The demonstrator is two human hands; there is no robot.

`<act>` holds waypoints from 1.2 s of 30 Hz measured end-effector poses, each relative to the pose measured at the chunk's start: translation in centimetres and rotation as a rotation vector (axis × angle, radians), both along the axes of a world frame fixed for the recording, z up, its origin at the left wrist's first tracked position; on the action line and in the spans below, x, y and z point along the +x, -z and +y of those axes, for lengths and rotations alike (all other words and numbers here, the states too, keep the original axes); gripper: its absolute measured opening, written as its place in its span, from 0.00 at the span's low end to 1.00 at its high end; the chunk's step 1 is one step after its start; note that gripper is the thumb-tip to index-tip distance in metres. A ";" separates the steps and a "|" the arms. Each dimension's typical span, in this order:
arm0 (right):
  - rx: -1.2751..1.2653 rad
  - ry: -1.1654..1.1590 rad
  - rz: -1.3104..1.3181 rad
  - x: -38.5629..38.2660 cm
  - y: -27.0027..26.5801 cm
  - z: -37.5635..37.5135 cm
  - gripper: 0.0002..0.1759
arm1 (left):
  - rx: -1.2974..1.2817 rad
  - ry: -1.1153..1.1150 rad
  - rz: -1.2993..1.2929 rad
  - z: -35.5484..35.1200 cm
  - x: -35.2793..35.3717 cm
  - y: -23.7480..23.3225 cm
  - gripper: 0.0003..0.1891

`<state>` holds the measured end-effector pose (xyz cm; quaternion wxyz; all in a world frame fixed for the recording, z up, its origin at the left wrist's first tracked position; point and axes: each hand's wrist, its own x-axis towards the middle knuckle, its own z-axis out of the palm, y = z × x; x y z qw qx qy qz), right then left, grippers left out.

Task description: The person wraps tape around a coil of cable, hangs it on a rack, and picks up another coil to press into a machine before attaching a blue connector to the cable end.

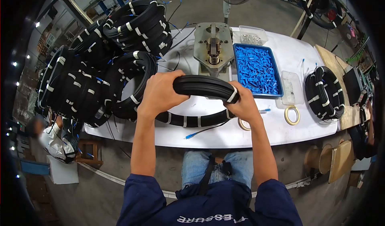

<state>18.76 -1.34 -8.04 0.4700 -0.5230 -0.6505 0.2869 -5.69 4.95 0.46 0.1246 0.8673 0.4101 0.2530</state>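
Left hand (160,91) and right hand (244,103) are clamping their fingers on the black coil (205,85). A loose blue connector (189,136) is risking snagging if the coil turns

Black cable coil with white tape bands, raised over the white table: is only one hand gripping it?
No, the left hand and the right hand both grip the black cable coil.
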 end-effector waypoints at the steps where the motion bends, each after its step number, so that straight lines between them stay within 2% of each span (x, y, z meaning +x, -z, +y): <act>1: -0.024 -0.015 0.070 0.2 0.4 -0.3 0.28 | -0.019 -0.015 0.029 0.0 0.5 -0.1 0.20; 2: -0.048 -0.032 0.135 0.5 0.5 -0.5 0.33 | -0.037 -0.031 0.052 -0.1 1.0 -0.2 0.20; 3: -0.054 -0.026 0.129 0.9 0.7 -1.0 0.33 | -0.021 -0.023 0.073 -0.4 1.4 -0.3 0.18; 5: 0.023 -0.031 0.231 1.6 1.3 -2.2 0.41 | -0.006 -0.003 0.080 -0.7 2.4 -0.5 0.17; 6: 0.020 -0.028 0.227 2.2 2.1 -2.6 0.41 | 0.013 0.009 0.093 -0.9 2.7 -0.6 0.17; 8: -0.002 -0.089 0.650 3.7 4.7 -3.2 0.47 | 0.008 0.012 0.119 -0.9 3.3 -0.8 0.16; 9: 0.002 -0.021 0.693 3.8 5.2 -3.6 0.48 | 0.005 0.010 0.146 -0.9 3.6 -0.8 0.16; 11: 0.011 0.015 0.644 4.0 6.3 -4.4 0.48 | 0.026 0.014 0.161 -0.7 4.1 -0.6 0.15; 16: 0.044 0.053 0.513 3.0 4.6 -4.7 0.51 | 0.027 0.037 0.222 -1.2 5.4 -1.0 0.15; 17: 0.126 0.065 0.548 3.0 4.9 -4.7 0.43 | 0.022 0.031 0.220 -1.3 5.5 -1.0 0.15; 18: 0.124 0.072 0.544 3.4 5.6 -4.8 0.43 | 0.017 0.025 0.218 -1.4 5.6 -1.1 0.15; 20: 0.230 0.255 0.682 4.6 8.1 -5.7 0.27 | -0.002 0.008 0.218 -1.6 5.6 -1.3 0.15; 21: 0.238 0.475 0.580 4.8 9.1 -6.5 0.13 | -0.012 -0.018 0.221 -1.7 5.5 -1.3 0.16; 22: 0.196 0.611 0.522 5.2 10.4 -7.4 0.08 | -0.018 -0.019 0.219 -1.6 5.4 -1.2 0.16; 24: 0.111 0.681 0.390 5.8 14.2 -8.6 0.06 | 0.010 -0.024 0.209 -1.2 5.4 -1.1 0.16; 26: -0.051 0.557 0.036 5.4 15.4 -9.7 0.07 | 0.005 -0.028 0.217 -1.0 5.7 -1.0 0.17; 28: 0.104 0.473 -0.377 4.5 16.0 -9.6 0.12 | 0.032 -0.030 0.203 -0.8 5.9 -0.8 0.17; 31: 0.085 0.530 -0.518 3.0 16.0 -9.8 0.13 | 0.010 -0.032 0.226 -1.0 6.3 -1.2 0.17; 33: -0.069 0.562 -0.579 2.8 16.2 -9.5 0.12 | 0.012 -0.035 0.231 -0.9 6.4 -1.0 0.18; 34: -0.064 0.559 -0.578 2.9 15.9 -9.5 0.12 | 0.013 -0.041 0.237 -0.9 6.3 -1.0 0.18; 36: -0.275 0.444 -0.595 3.0 14.9 -9.9 0.10 | 0.025 -0.046 0.226 -0.8 6.3 -1.1 0.18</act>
